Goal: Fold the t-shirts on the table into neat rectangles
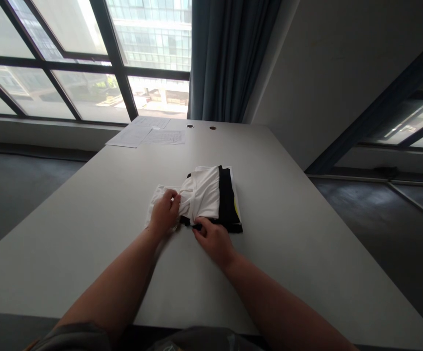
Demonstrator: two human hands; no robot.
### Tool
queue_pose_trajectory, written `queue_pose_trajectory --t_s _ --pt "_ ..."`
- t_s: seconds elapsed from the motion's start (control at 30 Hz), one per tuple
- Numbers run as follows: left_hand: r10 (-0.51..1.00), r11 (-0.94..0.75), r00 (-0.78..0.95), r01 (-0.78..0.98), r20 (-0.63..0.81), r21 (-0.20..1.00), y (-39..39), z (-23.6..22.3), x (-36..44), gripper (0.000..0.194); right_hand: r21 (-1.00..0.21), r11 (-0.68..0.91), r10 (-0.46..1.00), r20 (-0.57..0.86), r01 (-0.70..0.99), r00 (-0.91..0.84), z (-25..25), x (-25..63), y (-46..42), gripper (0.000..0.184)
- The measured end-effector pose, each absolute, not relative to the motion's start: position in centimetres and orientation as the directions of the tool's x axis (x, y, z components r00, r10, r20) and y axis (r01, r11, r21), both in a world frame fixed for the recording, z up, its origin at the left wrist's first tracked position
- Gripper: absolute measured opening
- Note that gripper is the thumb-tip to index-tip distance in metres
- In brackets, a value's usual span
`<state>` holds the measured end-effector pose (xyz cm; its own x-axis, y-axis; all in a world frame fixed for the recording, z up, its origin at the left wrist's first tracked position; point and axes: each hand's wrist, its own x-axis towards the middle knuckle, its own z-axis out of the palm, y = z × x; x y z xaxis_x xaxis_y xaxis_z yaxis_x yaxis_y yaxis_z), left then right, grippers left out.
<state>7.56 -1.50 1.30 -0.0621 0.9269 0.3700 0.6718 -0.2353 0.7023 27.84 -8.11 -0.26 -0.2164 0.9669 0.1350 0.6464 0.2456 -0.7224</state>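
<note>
A white garment with a black edge [206,192] lies gathered on top of folded black cloth [228,195] in the middle of the table. A small yellow patch [236,205] shows at the right side of the pile, and a white layer peeks out beneath. My left hand [165,209] is closed on the gathered left end of the white garment, over more white cloth [155,195]. At the near edge of the pile, my right hand [213,239] pinches the cloth, thumb and fingertips together. What exactly lies between the right fingertips is partly hidden.
The white table [182,282] stretches from me toward the window [152,39]. Printed papers [130,135] lie at its far left, near two round holes [213,128]. A blue curtain [229,58] hangs behind the far edge.
</note>
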Motion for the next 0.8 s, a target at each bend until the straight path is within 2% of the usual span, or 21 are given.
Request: queue_pose_trajectory --t_s 0.07,0.17,0.23,0.3,0.37,0.5,0.7,0.8 --pt "0.917 -0.224 -0.129 0.617 0.378 0.754 -2.1 1.5 7.9 0.02 -0.714 0.27 0.959 0.136 0.646 -0.25 -0.2 27.8 -8.3 0.014" --pt "0.897 -0.233 -0.204 0.536 0.393 0.811 -3.3 2.2 8.5 0.023 -0.72 0.404 0.895 0.184 0.565 -0.406 0.1 27.5 -8.8 0.014" --pt "0.874 -0.317 -0.175 0.502 0.454 0.805 -4.1 2.8 8.9 0.023 -0.717 0.518 0.826 0.275 0.467 -0.492 0.5 27.4 -9.2 0.016" --pt "0.852 -0.418 -0.1 0.459 0.513 0.784 -4.8 3.3 9.4 0.021 -0.72 0.571 0.791 0.354 0.395 -0.499 0.9 27.3 -9.5 0.025" --pt "0.85 -0.466 -0.05 0.389 0.524 0.795 -5.1 3.6 9.7 0.02 -0.735 0.564 0.805 0.389 0.375 -0.448 1.2 27.4 -9.7 0.032" --pt "0.889 -0.4 -0.098 0.312 0.448 0.862 -5.0 3.5 9.8 0.018 -0.769 0.526 0.844 0.418 0.364 -0.336 1.2 27.7 -9.7 0.037" --pt "0.943 -0.272 -0.093 0.335 0.32 0.902 -4.7 2.9 9.6 0.024 -0.783 0.446 0.895 0.384 0.434 -0.226 0.8 27.9 -9.6 0.065" --pt "0.963 -0.226 -0.029 0.465 0.27 0.856 -4.2 2.7 9.7 0.023 -0.756 0.415 0.91 0.339 0.507 -0.239 0.7 27.7 -9.6 0.07"
